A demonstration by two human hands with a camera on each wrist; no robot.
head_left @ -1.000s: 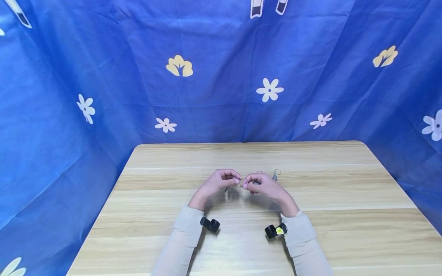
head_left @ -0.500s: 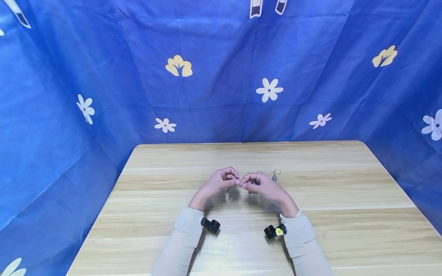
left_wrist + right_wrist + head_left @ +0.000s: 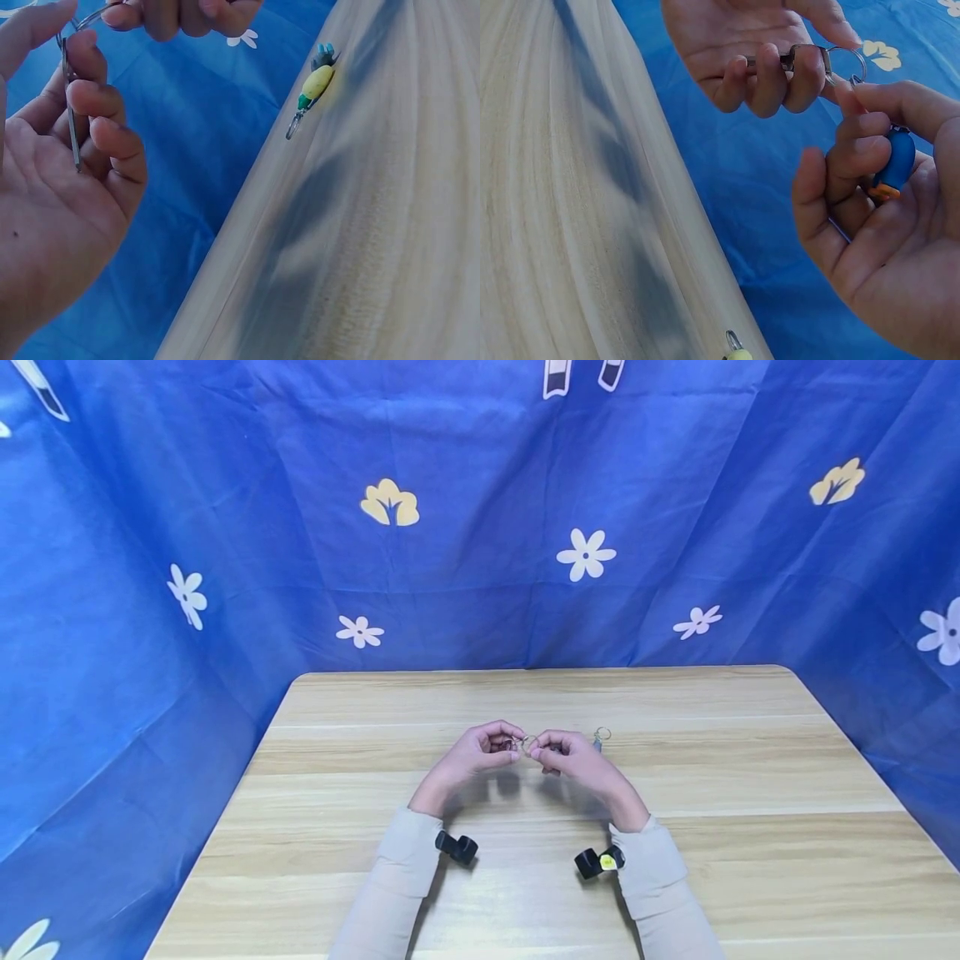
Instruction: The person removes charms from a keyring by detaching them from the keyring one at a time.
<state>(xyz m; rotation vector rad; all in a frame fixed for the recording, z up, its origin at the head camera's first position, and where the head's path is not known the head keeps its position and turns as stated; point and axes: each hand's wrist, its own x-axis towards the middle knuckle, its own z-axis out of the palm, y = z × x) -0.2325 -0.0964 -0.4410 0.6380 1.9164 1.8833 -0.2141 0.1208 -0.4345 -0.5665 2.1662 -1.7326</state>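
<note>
My left hand [image 3: 483, 750] holds a thin silver metal piece, looking like a key [image 3: 73, 112], which lies along its curled fingers. A split ring [image 3: 849, 64] joined to the piece spans the gap to my right hand [image 3: 566, 753]. The thumb and index finger of my right hand pinch at the ring. A keychain with a blue charm [image 3: 898, 159] and an orange end sits in the right palm, partly behind curled fingers. Whether the two rings are linked, I cannot tell. Both hands are close together above the table.
A keychain with a yellow body [image 3: 317, 81] and green and dark parts lies on the wooden table [image 3: 360, 877]. In the head view a grey-blue keychain [image 3: 597, 745] lies just beyond my right hand. A blue patterned cloth [image 3: 480, 527] surrounds the table's back and sides.
The ring between my hands now shows more fully, and the metal piece has turned up into the left hand. My right fingers have shifted slightly right. A small ring beyond them is now hidden.
</note>
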